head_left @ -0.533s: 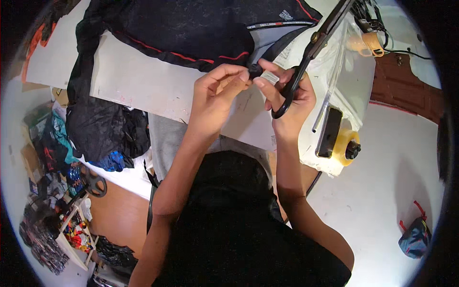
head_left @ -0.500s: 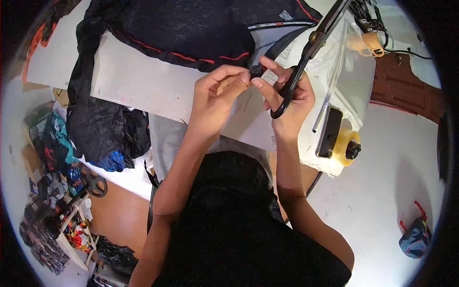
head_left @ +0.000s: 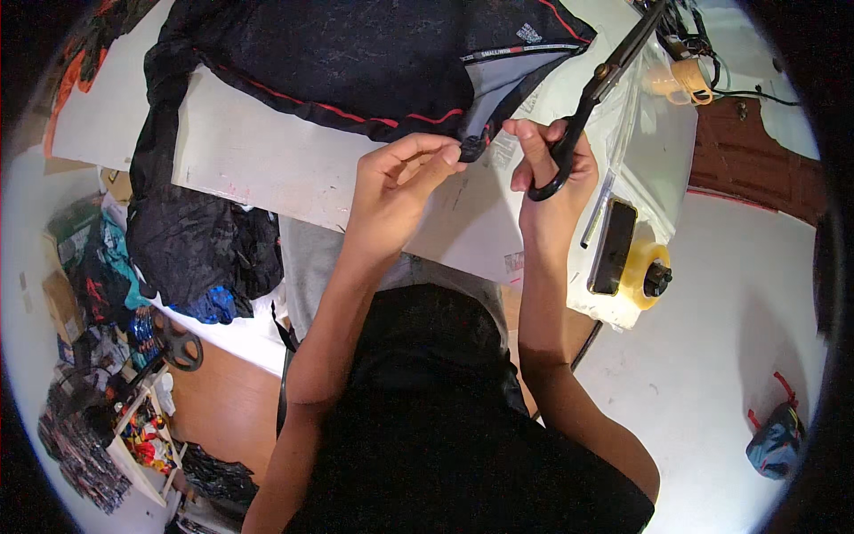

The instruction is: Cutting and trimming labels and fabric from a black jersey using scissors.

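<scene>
Counter (head_left: pixel 258 147) is bearing dark garment (head_left: pixel 338 67), left hand (head_left: pixel 389 190) pinching its edge, right hand (head_left: pixel 571 187) holding scissors (head_left: pixel 590 93), brown door (head_left: pixel 756 156) standing rightward.

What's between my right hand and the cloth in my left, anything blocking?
Nothing visible; a small open gap parts your right hand from the black cloth pinched in your left hand. The scissors in your right hand point away from it.

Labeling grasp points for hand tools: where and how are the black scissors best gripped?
Likely by the handle loop, coming from the near side, as the right hand holds it. The black scissors point their blades away and to the right, leaving the rounded handle end toward the person.
</scene>
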A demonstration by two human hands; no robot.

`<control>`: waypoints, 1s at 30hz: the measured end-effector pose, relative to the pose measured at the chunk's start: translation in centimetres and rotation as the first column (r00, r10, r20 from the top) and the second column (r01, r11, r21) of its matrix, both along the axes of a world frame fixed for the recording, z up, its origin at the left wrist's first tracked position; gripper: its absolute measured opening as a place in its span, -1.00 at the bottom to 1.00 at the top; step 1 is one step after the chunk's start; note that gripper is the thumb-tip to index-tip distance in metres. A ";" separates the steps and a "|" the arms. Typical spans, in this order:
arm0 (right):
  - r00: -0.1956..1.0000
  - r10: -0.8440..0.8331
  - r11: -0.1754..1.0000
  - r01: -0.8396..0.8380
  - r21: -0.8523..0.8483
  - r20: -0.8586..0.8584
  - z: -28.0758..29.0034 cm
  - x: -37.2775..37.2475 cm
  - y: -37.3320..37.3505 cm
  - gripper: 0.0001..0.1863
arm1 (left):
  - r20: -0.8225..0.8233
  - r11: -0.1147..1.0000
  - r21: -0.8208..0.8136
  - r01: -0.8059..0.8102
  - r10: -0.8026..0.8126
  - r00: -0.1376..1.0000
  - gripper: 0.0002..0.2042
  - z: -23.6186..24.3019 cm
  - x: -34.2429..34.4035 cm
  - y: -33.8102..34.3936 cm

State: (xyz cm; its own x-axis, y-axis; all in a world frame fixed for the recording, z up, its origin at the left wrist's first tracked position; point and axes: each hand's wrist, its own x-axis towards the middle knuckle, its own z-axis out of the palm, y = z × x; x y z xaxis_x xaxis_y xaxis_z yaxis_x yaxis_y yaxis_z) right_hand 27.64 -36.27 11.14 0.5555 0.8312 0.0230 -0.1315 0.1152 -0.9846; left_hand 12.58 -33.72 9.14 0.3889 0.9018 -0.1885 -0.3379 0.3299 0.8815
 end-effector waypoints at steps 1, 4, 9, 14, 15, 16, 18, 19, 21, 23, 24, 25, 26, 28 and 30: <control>1.000 -0.014 1.000 0.014 -0.001 -0.003 0.0 0.1 0.0 -0.80 | 0.008 1.000 -0.015 0.010 -0.010 1.000 -0.84 -0.1 -0.1 0.0; 1.000 0.004 0.999 -0.004 -0.032 -0.004 -0.2 0.4 -0.7 -0.81 | 0.030 0.997 -0.073 0.025 -0.023 0.999 -0.83 0.2 -0.2 0.0; 0.983 0.180 0.980 -0.182 -0.082 -0.035 0.0 1.0 -2.7 -0.76 | -0.258 0.963 0.240 0.125 -0.061 0.964 -0.87 -0.2 -0.9 -0.8; 0.946 0.323 0.946 -0.322 -0.023 0.024 -1.4 1.6 -4.0 -0.72 | -0.413 0.948 -0.004 0.319 -0.292 0.863 -0.83 0.4 -1.5 -2.4; 0.942 0.331 0.941 -0.325 -0.098 0.055 -0.7 1.1 -4.2 -0.72 | -0.423 0.949 0.007 0.315 -0.283 0.861 -0.83 0.6 -1.4 -2.3; 0.924 0.362 0.929 -0.347 -0.128 0.122 -0.7 0.9 -4.4 -0.70 | -0.304 0.981 0.087 0.173 -0.139 0.943 -0.80 0.7 -1.2 -2.1; 0.900 0.394 0.917 -0.372 -0.142 0.186 -0.7 0.5 -4.8 -0.69 | -0.106 0.981 0.196 0.014 0.007 0.994 -0.69 2.2 -0.7 -1.1; 0.876 0.457 0.888 -0.439 -0.138 0.155 -0.5 0.3 -5.0 -0.68 | -0.113 0.978 0.210 0.009 0.015 0.993 -0.69 2.3 -0.4 -0.7; 0.830 0.549 0.833 -0.534 -0.142 0.097 0.0 -0.5 -5.5 -0.65 | 0.113 0.992 0.105 0.073 -0.085 0.990 -0.64 2.3 0.2 0.2; 0.802 0.596 0.797 -0.584 -0.155 0.046 1.0 -1.4 -5.8 -0.65 | 0.279 0.981 -0.024 0.193 -0.179 0.944 -0.62 1.9 0.0 0.0; 0.742 0.669 0.737 -0.654 -0.172 0.045 0.6 -1.1 -5.9 -0.62 | 0.424 0.981 -0.056 0.187 -0.146 0.894 -0.62 1.3 0.2 -0.5; 0.745 0.665 0.742 -0.651 -0.161 0.050 1.1 -0.9 -5.5 -0.62 | 0.561 0.977 -0.090 0.191 -0.108 0.821 -0.62 0.9 0.4 -1.0; 0.666 0.715 0.697 -0.701 -0.152 0.210 1.8 -0.6 -5.0 -0.58 | 0.544 0.970 -0.148 0.190 -0.081 0.835 -0.62 0.6 0.2 -1.3; 0.511 0.779 0.598 -0.781 -0.182 0.363 2.9 0.9 -4.3 -0.47 | 0.542 0.971 -0.151 0.185 -0.076 0.837 -0.61 0.4 -0.3 -1.3; 0.619 0.715 0.675 -0.731 -0.094 0.325 3.5 2.4 -3.6 -0.66 | 0.630 0.973 -0.183 0.142 0.005 0.776 -0.61 -0.1 -0.1 -1.2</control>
